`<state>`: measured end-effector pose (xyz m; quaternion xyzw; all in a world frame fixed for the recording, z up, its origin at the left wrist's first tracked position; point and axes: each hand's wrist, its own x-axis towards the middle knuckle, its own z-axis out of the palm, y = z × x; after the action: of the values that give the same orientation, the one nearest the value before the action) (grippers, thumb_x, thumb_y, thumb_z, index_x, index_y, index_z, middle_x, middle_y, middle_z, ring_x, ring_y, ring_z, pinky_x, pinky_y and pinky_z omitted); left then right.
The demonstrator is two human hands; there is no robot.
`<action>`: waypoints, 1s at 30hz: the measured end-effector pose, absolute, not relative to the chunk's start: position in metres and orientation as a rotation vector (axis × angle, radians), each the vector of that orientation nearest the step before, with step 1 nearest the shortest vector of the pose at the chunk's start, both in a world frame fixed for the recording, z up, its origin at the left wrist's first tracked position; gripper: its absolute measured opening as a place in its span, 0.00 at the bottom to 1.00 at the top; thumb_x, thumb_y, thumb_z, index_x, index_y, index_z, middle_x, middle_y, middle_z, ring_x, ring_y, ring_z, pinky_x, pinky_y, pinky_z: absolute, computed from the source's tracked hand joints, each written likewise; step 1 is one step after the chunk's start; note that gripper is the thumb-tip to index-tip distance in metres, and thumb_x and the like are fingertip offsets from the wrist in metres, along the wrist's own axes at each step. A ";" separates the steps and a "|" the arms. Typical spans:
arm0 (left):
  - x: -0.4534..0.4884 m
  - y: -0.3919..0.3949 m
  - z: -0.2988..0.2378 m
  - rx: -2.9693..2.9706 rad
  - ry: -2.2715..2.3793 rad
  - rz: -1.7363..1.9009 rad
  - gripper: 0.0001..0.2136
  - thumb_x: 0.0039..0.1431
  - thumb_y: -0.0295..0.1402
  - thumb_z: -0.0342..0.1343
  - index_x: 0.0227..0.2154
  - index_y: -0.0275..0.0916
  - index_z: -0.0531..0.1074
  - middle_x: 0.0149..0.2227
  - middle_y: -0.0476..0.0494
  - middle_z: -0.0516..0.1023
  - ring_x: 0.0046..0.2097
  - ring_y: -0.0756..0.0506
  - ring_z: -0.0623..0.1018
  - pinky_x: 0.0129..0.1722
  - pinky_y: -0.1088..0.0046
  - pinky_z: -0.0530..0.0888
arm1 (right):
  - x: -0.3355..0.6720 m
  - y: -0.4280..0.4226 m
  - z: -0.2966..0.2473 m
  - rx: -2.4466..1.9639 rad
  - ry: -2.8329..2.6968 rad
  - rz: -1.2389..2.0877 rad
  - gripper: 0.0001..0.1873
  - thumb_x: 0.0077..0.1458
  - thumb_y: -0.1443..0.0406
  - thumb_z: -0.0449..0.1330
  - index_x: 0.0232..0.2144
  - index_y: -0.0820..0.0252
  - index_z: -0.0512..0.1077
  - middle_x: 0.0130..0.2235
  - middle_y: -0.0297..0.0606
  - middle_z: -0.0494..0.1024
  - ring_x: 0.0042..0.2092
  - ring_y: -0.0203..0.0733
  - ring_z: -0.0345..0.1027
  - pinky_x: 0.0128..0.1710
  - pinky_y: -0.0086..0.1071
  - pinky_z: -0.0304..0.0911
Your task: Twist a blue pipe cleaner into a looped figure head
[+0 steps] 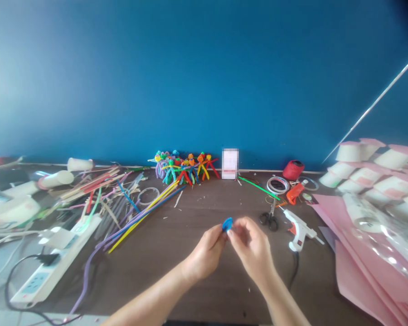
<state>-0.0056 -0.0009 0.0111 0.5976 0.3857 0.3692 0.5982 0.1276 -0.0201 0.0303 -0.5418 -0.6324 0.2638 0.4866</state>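
So both hands meet at lower center of the frame: left hand [206,253] and right hand [251,248] pinch a small blue coiled piece [227,224] between fingertips, above the brown table [177,253], scissors [269,218] and glue gun [299,230] just right.

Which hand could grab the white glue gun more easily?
Probably the right hand: the glue gun lies just beside it, while the left hand is farther away. Both pinch the blue piece.
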 end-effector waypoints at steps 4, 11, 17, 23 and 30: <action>-0.010 -0.001 0.019 1.327 0.807 0.679 0.13 0.56 0.41 0.45 0.29 0.36 0.64 0.20 0.54 0.56 0.24 0.53 0.56 0.23 0.76 0.55 | 0.131 -0.018 0.032 -1.171 -1.549 0.806 0.22 0.49 0.66 0.55 0.49 0.57 0.60 0.37 0.37 0.69 0.33 0.36 0.65 0.31 0.27 0.64; -0.010 -0.004 0.016 0.986 0.741 0.645 0.10 0.51 0.39 0.52 0.27 0.35 0.64 0.20 0.55 0.53 0.23 0.55 0.53 0.22 0.77 0.52 | 0.130 -0.020 0.036 -1.192 -1.672 0.812 0.10 0.49 0.71 0.54 0.36 0.57 0.69 0.34 0.34 0.70 0.35 0.35 0.66 0.35 0.27 0.62; -0.008 -0.006 0.013 0.611 0.723 0.679 0.10 0.47 0.35 0.55 0.29 0.34 0.66 0.22 0.53 0.57 0.22 0.56 0.54 0.21 0.79 0.50 | 0.128 -0.021 0.032 -1.243 -1.621 0.814 0.08 0.48 0.71 0.55 0.33 0.58 0.68 0.32 0.33 0.71 0.33 0.34 0.66 0.34 0.27 0.61; -0.005 -0.006 0.013 0.738 0.776 0.712 0.10 0.45 0.35 0.57 0.26 0.34 0.67 0.21 0.54 0.58 0.22 0.55 0.56 0.20 0.79 0.53 | 0.130 -0.021 0.033 -1.281 -1.587 0.817 0.07 0.47 0.71 0.55 0.31 0.58 0.69 0.32 0.33 0.71 0.30 0.33 0.65 0.32 0.26 0.62; -0.008 0.001 0.003 1.127 0.898 0.683 0.13 0.47 0.41 0.56 0.23 0.33 0.69 0.18 0.54 0.59 0.21 0.55 0.57 0.21 0.78 0.54 | 0.134 -0.022 0.033 -1.295 -1.623 0.792 0.09 0.46 0.74 0.55 0.31 0.59 0.69 0.31 0.33 0.71 0.30 0.33 0.65 0.32 0.26 0.62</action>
<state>-0.0083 0.0007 0.0033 0.5058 0.4028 0.3066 0.6986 0.1335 -0.0225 0.0333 -0.5223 -0.6544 0.3196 0.4436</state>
